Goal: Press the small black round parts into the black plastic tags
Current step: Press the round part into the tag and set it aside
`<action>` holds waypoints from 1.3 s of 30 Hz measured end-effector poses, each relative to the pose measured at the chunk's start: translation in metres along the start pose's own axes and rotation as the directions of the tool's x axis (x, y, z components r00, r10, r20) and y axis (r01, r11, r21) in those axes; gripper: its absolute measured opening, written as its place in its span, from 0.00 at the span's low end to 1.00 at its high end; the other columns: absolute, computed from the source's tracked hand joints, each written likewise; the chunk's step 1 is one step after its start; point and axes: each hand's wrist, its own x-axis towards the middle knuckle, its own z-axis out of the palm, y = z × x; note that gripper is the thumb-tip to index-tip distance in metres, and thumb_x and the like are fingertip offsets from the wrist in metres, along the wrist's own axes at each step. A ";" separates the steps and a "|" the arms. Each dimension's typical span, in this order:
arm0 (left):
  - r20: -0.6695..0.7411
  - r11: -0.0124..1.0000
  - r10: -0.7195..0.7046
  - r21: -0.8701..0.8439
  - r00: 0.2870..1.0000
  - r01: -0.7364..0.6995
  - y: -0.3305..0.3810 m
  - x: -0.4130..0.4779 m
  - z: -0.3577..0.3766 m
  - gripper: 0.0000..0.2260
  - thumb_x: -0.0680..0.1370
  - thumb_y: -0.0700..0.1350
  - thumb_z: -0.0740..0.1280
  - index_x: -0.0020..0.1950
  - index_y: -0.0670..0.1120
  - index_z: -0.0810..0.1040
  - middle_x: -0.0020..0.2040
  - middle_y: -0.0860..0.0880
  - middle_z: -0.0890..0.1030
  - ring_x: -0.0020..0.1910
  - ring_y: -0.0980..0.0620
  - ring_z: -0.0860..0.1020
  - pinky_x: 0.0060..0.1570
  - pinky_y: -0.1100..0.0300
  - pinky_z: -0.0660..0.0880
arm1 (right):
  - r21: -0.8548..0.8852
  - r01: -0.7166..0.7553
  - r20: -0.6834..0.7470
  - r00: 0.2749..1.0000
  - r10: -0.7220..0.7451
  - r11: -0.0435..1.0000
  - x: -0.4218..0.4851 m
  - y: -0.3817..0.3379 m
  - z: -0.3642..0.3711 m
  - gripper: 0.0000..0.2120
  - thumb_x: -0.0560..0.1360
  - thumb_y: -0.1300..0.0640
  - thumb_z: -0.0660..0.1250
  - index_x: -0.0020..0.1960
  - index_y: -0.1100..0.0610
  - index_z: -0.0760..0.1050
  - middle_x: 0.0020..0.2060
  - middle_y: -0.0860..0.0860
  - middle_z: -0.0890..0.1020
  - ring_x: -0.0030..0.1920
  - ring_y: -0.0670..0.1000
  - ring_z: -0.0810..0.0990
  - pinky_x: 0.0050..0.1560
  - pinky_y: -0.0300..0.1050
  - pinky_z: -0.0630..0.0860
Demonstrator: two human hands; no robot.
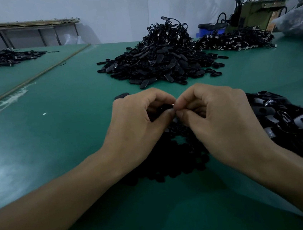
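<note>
Surface: green mat (pixel 56 143); tag heap (pixel 160 61) far centre, second pile (pixel 287 119) right.
Stock: round parts (pixel 170 163) heaped beneath both wrists.
Left hand (pixel 140 119): fingers curled, pinching a black tag (pixel 162 107), mostly hidden.
Right hand (pixel 216 115): thumb and forefinger pinching the same tag's edge; I cannot see the part.
Risk: I judge a skewed press may pop the part loose into the heap.

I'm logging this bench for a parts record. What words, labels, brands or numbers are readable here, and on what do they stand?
None can be read in this view.
Tags in the right pile: pale marks on some, too blurred to read.
Machine at the back: no legible plate.
Tag pinched between the left hand and right hand: mostly hidden by fingers.
</note>
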 end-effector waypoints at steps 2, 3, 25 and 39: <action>-0.008 1.000 -0.020 -0.011 1.000 0.020 -0.001 0.001 -0.001 0.08 0.74 0.37 0.75 0.47 0.50 0.84 0.40 0.57 0.86 0.39 0.63 0.84 0.44 0.69 0.78 | 0.001 0.027 0.010 1.000 -0.027 1.000 0.000 -0.001 -0.001 0.10 0.75 0.65 0.71 0.45 0.49 0.81 0.35 0.42 0.83 0.41 0.40 0.83 0.44 0.38 0.80; -0.012 0.999 -0.033 -0.021 0.999 0.033 -0.002 0.001 -0.002 0.08 0.74 0.37 0.75 0.47 0.50 0.84 0.40 0.57 0.86 0.39 0.62 0.84 0.44 0.68 0.79 | 0.002 0.039 0.013 0.999 -0.039 0.999 0.000 -0.002 -0.001 0.10 0.75 0.65 0.71 0.46 0.50 0.82 0.35 0.42 0.83 0.41 0.40 0.83 0.45 0.38 0.80; 0.096 0.900 -0.234 -0.355 0.967 0.253 -0.004 0.006 -0.004 0.12 0.73 0.32 0.75 0.46 0.49 0.82 0.39 0.47 0.87 0.35 0.52 0.84 0.41 0.60 0.82 | -0.041 0.081 -0.011 0.997 -0.082 0.996 0.005 0.014 -0.006 0.07 0.73 0.55 0.75 0.49 0.45 0.83 0.42 0.41 0.81 0.42 0.40 0.78 0.42 0.27 0.69; 0.086 0.839 -0.310 -0.443 0.947 0.315 0.002 0.006 -0.001 0.10 0.74 0.31 0.73 0.46 0.45 0.82 0.39 0.46 0.87 0.37 0.50 0.86 0.42 0.62 0.82 | 0.005 0.055 0.014 0.998 -0.055 0.998 0.007 0.011 -0.004 0.07 0.76 0.61 0.71 0.45 0.50 0.78 0.35 0.41 0.79 0.41 0.39 0.79 0.42 0.30 0.73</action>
